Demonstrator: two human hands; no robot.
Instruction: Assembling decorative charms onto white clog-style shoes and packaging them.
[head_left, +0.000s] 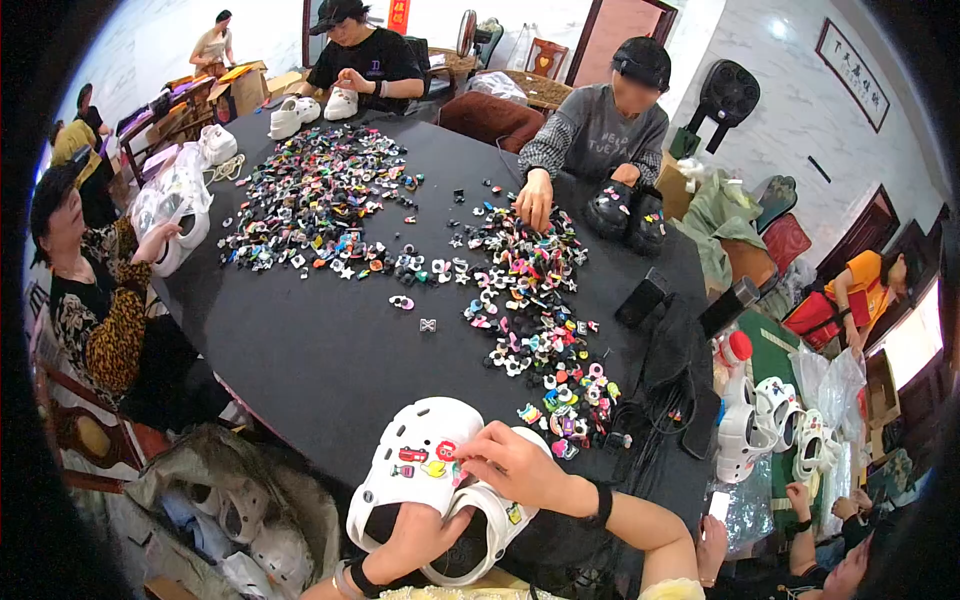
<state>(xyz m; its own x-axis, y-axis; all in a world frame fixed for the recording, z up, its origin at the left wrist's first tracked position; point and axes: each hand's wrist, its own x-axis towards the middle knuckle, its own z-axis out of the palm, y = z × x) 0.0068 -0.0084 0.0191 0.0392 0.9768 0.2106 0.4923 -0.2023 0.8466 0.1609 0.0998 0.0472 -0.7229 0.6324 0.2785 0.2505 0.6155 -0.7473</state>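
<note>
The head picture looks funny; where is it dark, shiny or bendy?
Head view, corners: black around the round fisheye edge; head view, upper right: the marble-look wall has whitish glare, and the framed sign leans; head view, bottom middle: the near white shoe and its charms show clearly.

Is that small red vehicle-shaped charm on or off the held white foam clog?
On: the small red vehicle-shaped charm sits against the white foam clog, beside a yellow charm. Fully seated: cannot tell.

Bright light whitens the wall; dark edges curve.
</note>
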